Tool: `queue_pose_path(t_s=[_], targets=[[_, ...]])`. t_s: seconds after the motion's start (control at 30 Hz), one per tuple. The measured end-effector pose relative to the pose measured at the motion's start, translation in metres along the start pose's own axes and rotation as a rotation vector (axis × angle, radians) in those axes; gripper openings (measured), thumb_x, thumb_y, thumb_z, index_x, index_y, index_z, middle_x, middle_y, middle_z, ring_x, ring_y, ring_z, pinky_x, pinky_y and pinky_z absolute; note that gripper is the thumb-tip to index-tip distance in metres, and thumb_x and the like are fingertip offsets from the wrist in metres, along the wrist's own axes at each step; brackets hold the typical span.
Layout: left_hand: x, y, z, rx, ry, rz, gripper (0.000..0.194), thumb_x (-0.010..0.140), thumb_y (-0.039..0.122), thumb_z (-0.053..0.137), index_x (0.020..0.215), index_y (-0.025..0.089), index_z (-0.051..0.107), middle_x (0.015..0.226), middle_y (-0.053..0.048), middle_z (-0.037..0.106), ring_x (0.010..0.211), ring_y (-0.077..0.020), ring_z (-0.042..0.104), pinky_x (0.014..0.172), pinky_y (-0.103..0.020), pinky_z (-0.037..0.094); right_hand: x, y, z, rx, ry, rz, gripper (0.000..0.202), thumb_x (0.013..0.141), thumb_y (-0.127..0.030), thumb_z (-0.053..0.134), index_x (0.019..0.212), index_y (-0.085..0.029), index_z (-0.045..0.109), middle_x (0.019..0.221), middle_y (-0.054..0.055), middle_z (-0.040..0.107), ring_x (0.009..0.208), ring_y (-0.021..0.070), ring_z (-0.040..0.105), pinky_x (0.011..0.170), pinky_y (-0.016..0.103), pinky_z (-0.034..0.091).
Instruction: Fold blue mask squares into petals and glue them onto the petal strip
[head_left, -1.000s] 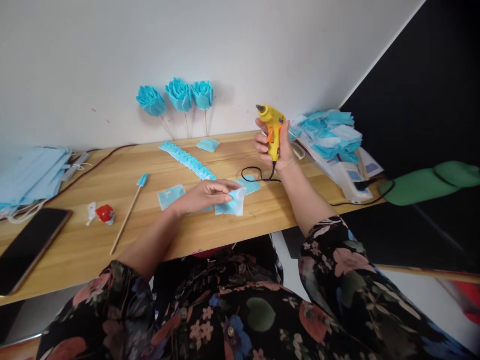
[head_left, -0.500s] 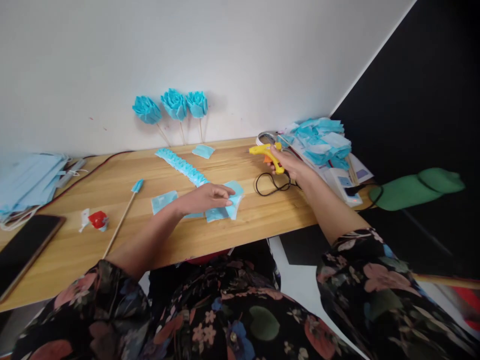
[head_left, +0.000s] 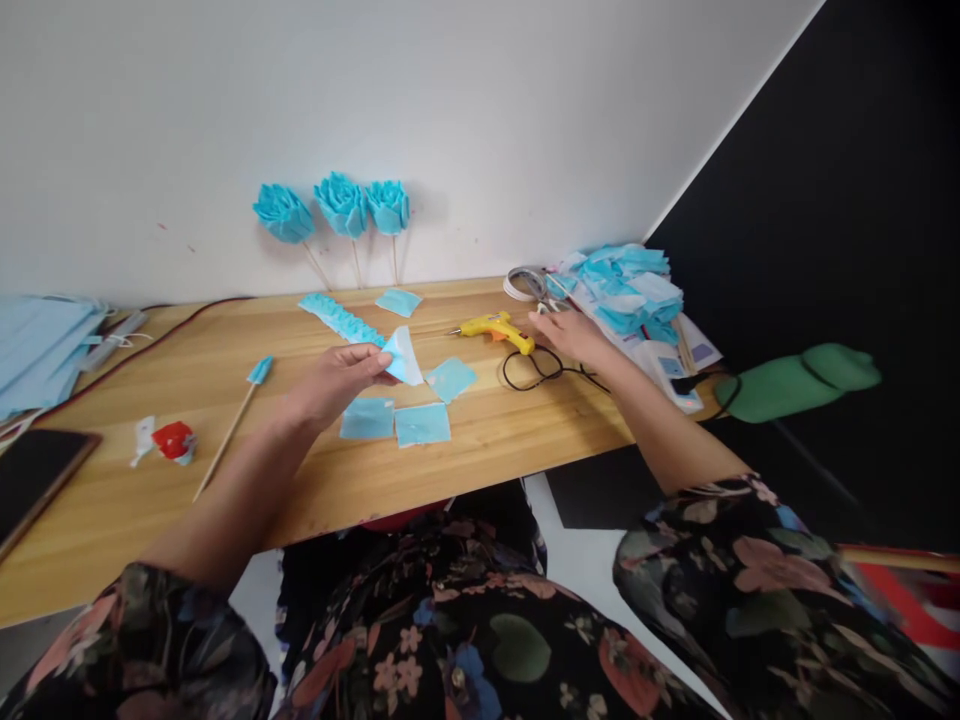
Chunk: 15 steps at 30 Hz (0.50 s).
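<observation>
My left hand [head_left: 341, 378] pinches a small cut piece of blue-and-white fabric [head_left: 405, 357], raised above the table. Several flat blue fabric squares [head_left: 424, 424] lie below and to the right of it. A yellow glue gun [head_left: 495, 328] rests on its side, nozzle to the left, apart from both hands. My right hand [head_left: 574, 335] is just right of the glue gun, fingers stretched out, beside metal scissors [head_left: 553, 307] that it partly hides. Behind the left hand lies a row of folded blue pieces [head_left: 341, 318].
Three blue fabric flowers on sticks [head_left: 341, 205] lean against the wall. A stick with a blue tip [head_left: 259, 372], a red-wrapped item [head_left: 176, 440] and a phone [head_left: 41, 485] lie left. Tape rolls [head_left: 525, 284], a heap of blue scraps [head_left: 630, 285] and a green bottle [head_left: 799, 383] are right.
My right hand has let go of the glue gun, which now lies on the table. My left hand has picked up a fabric piece and lifted it, moving left and away from me.
</observation>
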<state>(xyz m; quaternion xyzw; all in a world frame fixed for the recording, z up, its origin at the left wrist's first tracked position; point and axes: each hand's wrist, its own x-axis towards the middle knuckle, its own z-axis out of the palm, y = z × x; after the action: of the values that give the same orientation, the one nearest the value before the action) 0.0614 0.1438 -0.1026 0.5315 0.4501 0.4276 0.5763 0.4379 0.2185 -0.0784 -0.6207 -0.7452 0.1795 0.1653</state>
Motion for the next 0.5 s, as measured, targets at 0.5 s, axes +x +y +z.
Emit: queue_pose_path(t_s=[0.5], targets=[[-0.007, -0.012, -0.009, -0.225, -0.005, -0.053, 0.036, 0.067, 0.051, 0.088, 0.07, 0.017, 0.076, 0.074, -0.009, 0.074, 0.068, -0.0196, 0.068, 0.073, -0.035, 0.058, -0.109, -0.005, 0.019, -0.351, 0.004, -0.256, 0.026, 0.097, -0.038, 0.058, 0.111, -0.025, 0.076, 0.115, 0.011, 0.076, 0.099, 0.0311, 0.072, 0.076, 0.039, 0.053]])
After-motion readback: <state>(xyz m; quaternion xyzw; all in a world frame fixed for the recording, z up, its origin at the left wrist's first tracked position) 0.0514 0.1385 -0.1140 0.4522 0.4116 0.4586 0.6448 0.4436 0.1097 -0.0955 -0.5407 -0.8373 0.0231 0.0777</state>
